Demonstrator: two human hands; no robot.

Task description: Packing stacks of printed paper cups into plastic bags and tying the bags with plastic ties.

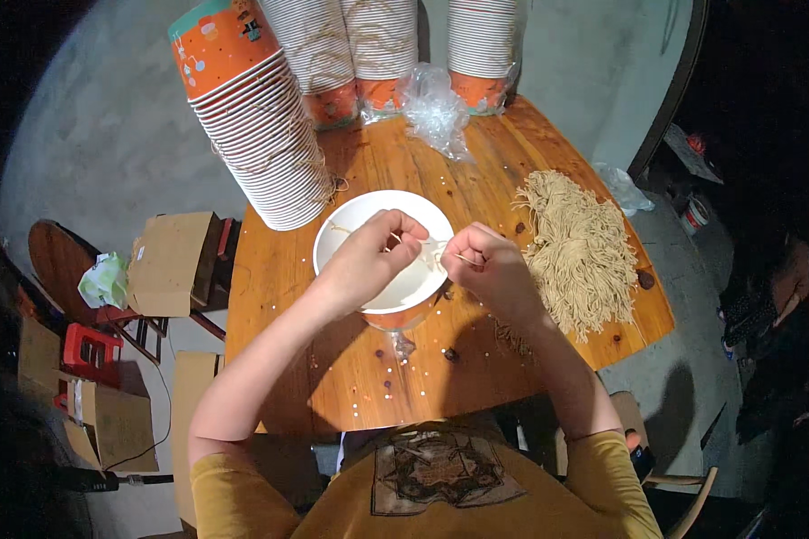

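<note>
Fingers: both hands are pinched shut on thin pale noodle strands [433,248] stretched between them; left hand [368,260] and right hand [494,269] sit close together over the bowl.
Strands' place: held just above the white paper bowl [351,220], which stands at the middle of the wooden table [351,377].
Risk: strands this fine look brittle or slippery; a hard pull could snap them, and a loose pinch could drop them beside the bowl.
Second risk: the leaning stack of paper cups [261,135] stands just beside the bowl, so a left elbow swing could topple it.
Materials: noodle pile [577,247] is tan, stringy and tangled; clear plastic wrap [433,110] is crinkled and shiny; the tabletop is smooth, orange-brown and speckled with crumbs.
</note>
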